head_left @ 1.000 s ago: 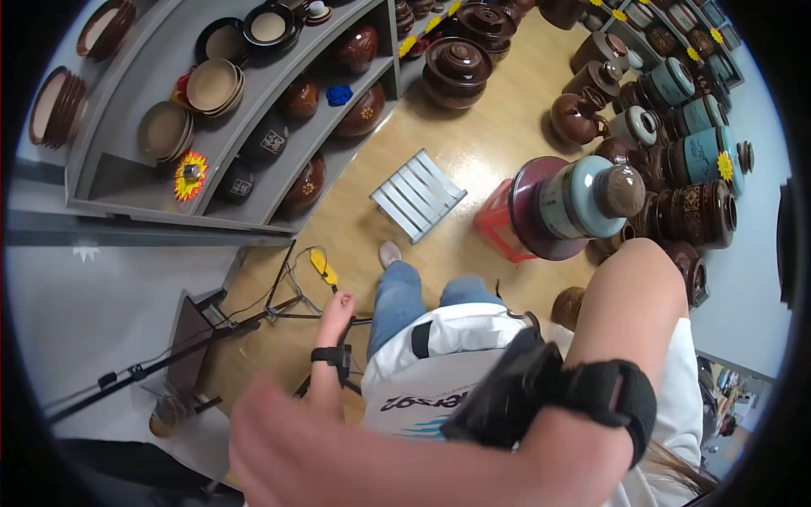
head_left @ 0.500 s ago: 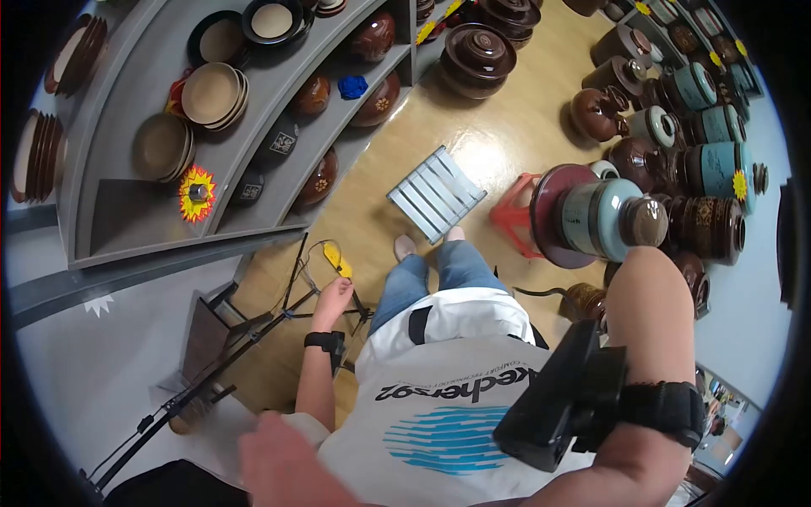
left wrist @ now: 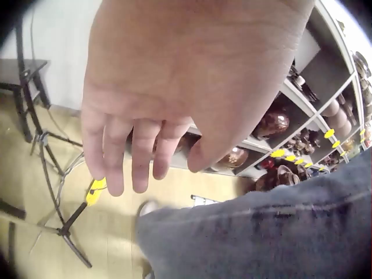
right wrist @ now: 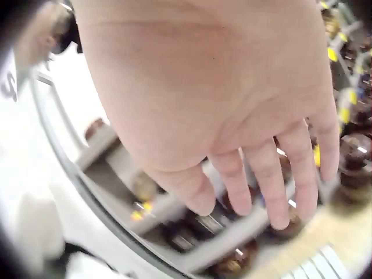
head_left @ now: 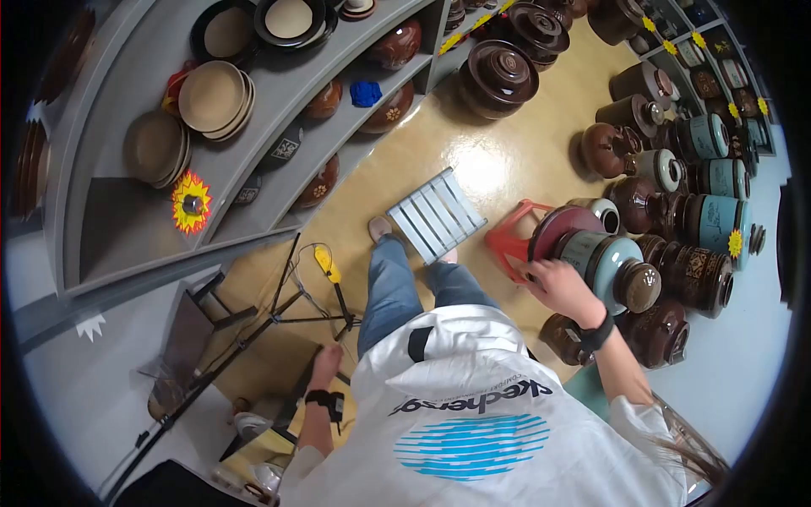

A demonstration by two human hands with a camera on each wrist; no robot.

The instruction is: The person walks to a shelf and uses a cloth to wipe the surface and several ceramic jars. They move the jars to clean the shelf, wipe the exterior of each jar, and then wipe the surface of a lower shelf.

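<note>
My left hand (head_left: pixel 326 365) hangs low beside my left leg, and in the left wrist view its fingers (left wrist: pixel 139 157) are loose with nothing in them. My right hand (head_left: pixel 562 291) is out to the right at waist height, near the pale blue lidded jar (head_left: pixel 604 262) and overlapping the red stool (head_left: pixel 511 245) in the head view. The right wrist view shows its palm and spread, relaxed fingers (right wrist: pixel 270 186), holding nothing. That jar lies across a dark red round board (head_left: pixel 562 232) by the stool.
A slatted grey-white stool (head_left: pixel 437 215) stands in front of my feet. Shelves with bowls (head_left: pixel 211 97) and pots curve along the left. Brown and blue jars (head_left: pixel 718 220) crowd the right side. Tripod legs (head_left: pixel 279 317) and a yellow power strip (head_left: pixel 326 264) are at left.
My right arm has swung from across my chest out to the right, its hand now near the jar. The left hand has dropped lower and back toward my body.
</note>
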